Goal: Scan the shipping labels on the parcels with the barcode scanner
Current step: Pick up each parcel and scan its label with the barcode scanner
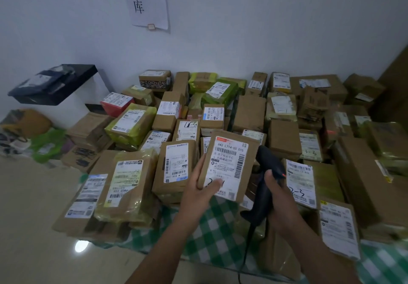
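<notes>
L hand (199, 187) holds brown parcel (228, 169) at centre, label (231, 151) facing cam, thumb on it. R hand (281, 200) at 4 o'clock grips black barcode scanner (268, 162), just beside parcel's rt edge. Other parcels (249, 114) piled 9 to 3 on green check cloth (214, 226); paper sign (146, 1) at 12

A paper sign (147, 1) hangs on the white wall (265, 30) above a glossy pale floor (33, 217).

Brown parcel (227, 170) is up, tilted in the left hand (196, 187), white label (230, 162) facing up. Black scanner (268, 166) sits just beside it in the right hand (281, 204).
</notes>
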`<state>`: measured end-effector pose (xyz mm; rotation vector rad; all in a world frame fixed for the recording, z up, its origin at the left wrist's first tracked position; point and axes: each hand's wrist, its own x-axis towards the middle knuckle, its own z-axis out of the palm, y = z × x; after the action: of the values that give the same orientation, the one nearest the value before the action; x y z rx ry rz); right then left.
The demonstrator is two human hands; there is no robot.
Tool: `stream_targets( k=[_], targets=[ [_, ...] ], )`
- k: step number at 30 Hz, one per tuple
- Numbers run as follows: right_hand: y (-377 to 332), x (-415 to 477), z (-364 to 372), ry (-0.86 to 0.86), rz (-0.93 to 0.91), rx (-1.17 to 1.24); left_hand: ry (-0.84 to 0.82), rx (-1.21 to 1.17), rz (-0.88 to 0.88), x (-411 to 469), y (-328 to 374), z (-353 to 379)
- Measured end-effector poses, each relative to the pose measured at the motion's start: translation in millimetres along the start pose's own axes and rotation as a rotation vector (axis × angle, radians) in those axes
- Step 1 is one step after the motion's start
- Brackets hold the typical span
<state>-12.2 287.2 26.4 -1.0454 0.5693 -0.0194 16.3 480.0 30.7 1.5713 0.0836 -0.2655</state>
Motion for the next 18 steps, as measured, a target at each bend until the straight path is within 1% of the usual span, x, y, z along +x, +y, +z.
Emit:
stream_targets(
  k=[2,6,8,10,12,15,18],
  targets=[
    [-6,0,2,-0.037,-0.037,-0.04,0.005,-0.013,-0.01,9,10,-12],
    [-18,-5,2,-0.137,-0.151,-0.175,0.12,-0.03,0.008,28,30,-39],
    [-21,-7,2,-0.163,-0.192,-0.257,0.182,-0.006,0.051,37,43,-51],
    [-25,-9,4,-0.191,-0.201,-0.347,0.237,0.099,0.092,45,54,-62],
    [-28,-12,6,-0.225,-0.205,-0.492,0.277,0.194,0.121,52,60,-71],
    [-29,-15,8,-0.282,-0.209,-0.669,0.333,0.185,0.148,58,62,-82],
    [-28,-18,13,-0.337,-0.204,-0.753,0.36,0.163,0.175,61,63,-91]
  ],
)
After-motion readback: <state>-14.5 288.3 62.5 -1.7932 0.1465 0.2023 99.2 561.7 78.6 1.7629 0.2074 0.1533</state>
